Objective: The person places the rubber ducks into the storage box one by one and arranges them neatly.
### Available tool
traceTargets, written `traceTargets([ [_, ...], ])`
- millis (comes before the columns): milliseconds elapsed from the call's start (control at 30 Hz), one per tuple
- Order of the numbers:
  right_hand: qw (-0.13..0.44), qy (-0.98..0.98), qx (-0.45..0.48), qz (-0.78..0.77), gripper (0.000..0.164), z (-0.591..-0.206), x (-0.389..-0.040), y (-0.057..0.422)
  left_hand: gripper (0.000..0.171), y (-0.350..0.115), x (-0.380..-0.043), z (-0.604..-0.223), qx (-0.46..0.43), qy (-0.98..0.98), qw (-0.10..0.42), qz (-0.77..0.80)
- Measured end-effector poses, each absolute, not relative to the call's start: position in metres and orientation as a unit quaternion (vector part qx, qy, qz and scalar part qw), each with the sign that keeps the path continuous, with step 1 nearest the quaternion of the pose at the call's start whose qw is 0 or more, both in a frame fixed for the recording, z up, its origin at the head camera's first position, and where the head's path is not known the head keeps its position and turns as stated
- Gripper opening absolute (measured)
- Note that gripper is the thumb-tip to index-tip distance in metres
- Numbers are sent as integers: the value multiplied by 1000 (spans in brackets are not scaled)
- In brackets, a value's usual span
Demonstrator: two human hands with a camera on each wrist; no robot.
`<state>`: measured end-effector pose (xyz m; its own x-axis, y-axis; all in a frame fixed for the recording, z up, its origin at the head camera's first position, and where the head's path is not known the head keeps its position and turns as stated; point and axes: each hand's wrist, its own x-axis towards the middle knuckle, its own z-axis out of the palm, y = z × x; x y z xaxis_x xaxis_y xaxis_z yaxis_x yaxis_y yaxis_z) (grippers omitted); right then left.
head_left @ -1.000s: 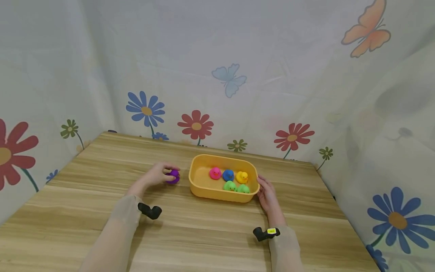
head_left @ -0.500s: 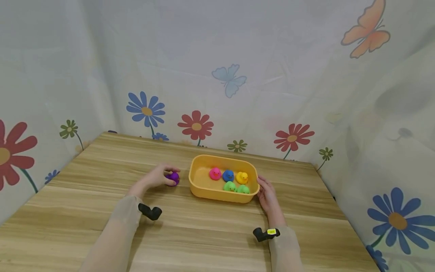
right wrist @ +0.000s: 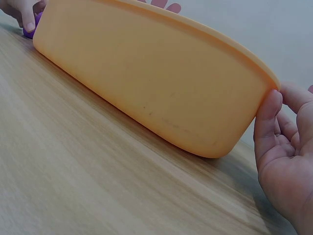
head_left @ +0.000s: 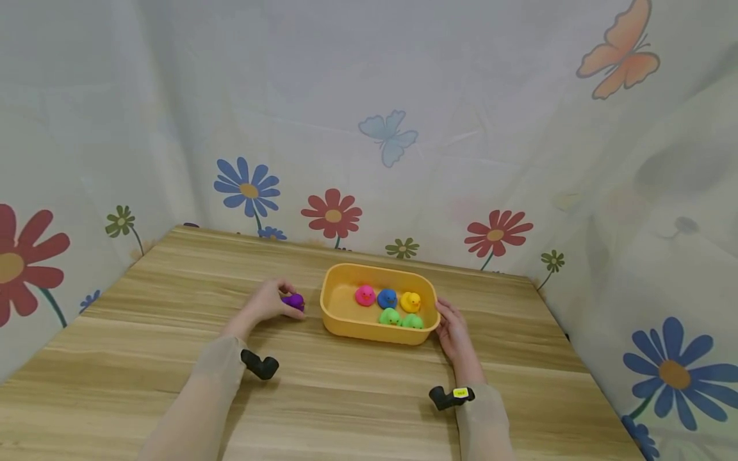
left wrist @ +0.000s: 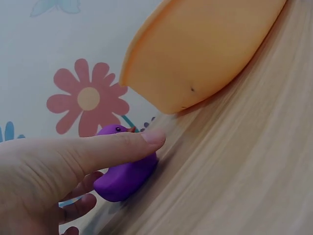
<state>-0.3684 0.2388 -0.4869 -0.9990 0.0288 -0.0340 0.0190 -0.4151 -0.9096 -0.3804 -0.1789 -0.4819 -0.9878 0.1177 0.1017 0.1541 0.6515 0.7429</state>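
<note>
A purple rubber duck (head_left: 295,301) sits on the table left of a yellow plastic basin (head_left: 369,329). My left hand (head_left: 270,299) pinches the duck, its thumb along the near side and its fingers on the far side. In the left wrist view the thumb crosses in front of the duck (left wrist: 124,178), whose bill points toward the basin (left wrist: 195,54). My right hand (head_left: 453,330) rests against the outside of the basin's right end. Its thumb (right wrist: 268,112) touches the wall just below the rim in the right wrist view.
Inside the basin are a pink duck (head_left: 365,295), a blue duck (head_left: 387,298), a yellow duck (head_left: 410,301) and two green ducks (head_left: 389,316). The wooden table (head_left: 346,397) ends at a flower-printed cloth (head_left: 288,96) behind it and at the sides.
The purple duck has turned under my left hand, its head now facing right toward the basin. My left fingers have shifted around it. The right hand and basin stay put.
</note>
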Motion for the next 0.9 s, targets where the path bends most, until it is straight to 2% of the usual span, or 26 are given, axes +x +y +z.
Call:
traceTargets([
  [500, 6, -539, -27, 842, 16, -486, -369, 239, 51, -175, -379, -481, -64, -899, 30, -432],
  [733, 3, -538, -30, 842, 18, -487, -370, 239, 56, -179, -377, -477, -22, -838, -19, -545],
  [900, 2, -535, -28, 844, 17, -487, -370, 240, 65, -184, -376, -471, -10, -810, -28, -586],
])
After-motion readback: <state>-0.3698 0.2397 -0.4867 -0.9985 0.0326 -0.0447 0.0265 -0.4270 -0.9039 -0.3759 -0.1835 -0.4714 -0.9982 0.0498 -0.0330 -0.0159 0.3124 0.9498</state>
